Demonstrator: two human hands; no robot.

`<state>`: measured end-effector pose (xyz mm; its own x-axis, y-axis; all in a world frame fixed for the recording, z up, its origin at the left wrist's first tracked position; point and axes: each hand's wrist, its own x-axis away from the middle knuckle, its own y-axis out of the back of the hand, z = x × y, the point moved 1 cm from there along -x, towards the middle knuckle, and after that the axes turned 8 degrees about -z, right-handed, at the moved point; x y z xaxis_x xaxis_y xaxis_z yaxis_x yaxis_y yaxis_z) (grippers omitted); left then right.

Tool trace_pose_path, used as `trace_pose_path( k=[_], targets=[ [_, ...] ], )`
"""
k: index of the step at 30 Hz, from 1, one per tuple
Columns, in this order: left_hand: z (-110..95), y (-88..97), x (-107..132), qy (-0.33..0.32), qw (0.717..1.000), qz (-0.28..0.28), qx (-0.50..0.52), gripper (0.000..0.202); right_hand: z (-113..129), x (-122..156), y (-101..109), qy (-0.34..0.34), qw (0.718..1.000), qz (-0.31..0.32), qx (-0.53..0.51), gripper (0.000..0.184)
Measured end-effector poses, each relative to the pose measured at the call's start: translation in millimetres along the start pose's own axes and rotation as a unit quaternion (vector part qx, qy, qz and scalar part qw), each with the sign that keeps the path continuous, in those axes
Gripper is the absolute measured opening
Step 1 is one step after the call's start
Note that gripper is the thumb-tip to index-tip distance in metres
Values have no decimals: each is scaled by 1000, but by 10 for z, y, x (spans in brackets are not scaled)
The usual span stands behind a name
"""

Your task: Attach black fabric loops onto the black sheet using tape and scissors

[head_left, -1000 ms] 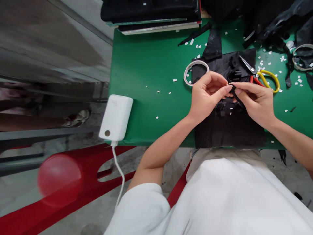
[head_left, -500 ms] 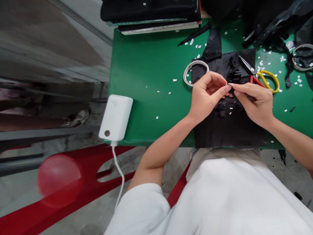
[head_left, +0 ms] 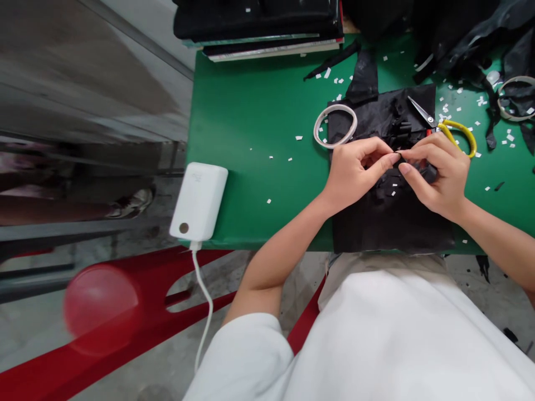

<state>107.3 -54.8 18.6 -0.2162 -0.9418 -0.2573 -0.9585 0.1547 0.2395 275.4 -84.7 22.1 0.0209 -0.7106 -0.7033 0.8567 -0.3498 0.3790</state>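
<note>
My left hand (head_left: 355,170) pinches a small black piece (head_left: 397,152) between thumb and forefinger; fabric or plastic, I cannot tell which. The fingertips of my right hand (head_left: 443,171) meet it from the other side, with the forefinger at the piece and the thumb a little apart. Beneath both hands a black sheet (head_left: 393,223) lies on the table, with small black cut strips (head_left: 401,127) on it. Scissors (head_left: 458,131) with yellow and red handles lie just beyond my right hand, blades pointing away. A roll of tape (head_left: 318,123), mostly used up, rests beyond my left hand.
A white power bank (head_left: 199,200) with a cable sits at the green table's (head_left: 251,111) left edge. Books (head_left: 271,50) under black cloth are stacked at the back. Black scraps (head_left: 468,61) and another tape ring (head_left: 504,108) lie at right. White paper bits are scattered about.
Both hands have come slightly nearer to me. My right thumb has moved away from its forefinger, and the right-hand fingers have lifted and curled over the scissors' red handle.
</note>
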Motion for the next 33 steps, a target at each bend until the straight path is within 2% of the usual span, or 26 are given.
trace_pose_path(
  k=[6, 10, 15, 19, 24, 29, 33],
  targets=[
    [0, -16, 16, -37, 999, 21, -5, 37, -50, -17, -3, -55, 997, 41, -42, 14],
    [-7, -7, 12, -50, 998, 47, -13, 35, -96, -27, 2, -125, 982, 86, -116, 16],
    [-7, -1, 4, -62, 996, 68, -10, 33, -105, -45, 3, -180, 967, 97, -151, 16],
    [-2, -7, 7, -84, 994, 71, -24, 31, -97, -61, 9, -184, 966, 111, -144, 18],
    [11, -19, 8, -119, 990, 60, -40, 32, -72, -63, 12, -149, 977, 112, -104, 23],
    [26, -23, 9, -79, 995, 63, -18, 34, -37, -28, -15, -181, 976, 70, -104, 30],
    [15, -29, 23, -40, 995, 86, 10, 36, -42, -7, -28, -205, 970, 64, -117, 33]
  ],
)
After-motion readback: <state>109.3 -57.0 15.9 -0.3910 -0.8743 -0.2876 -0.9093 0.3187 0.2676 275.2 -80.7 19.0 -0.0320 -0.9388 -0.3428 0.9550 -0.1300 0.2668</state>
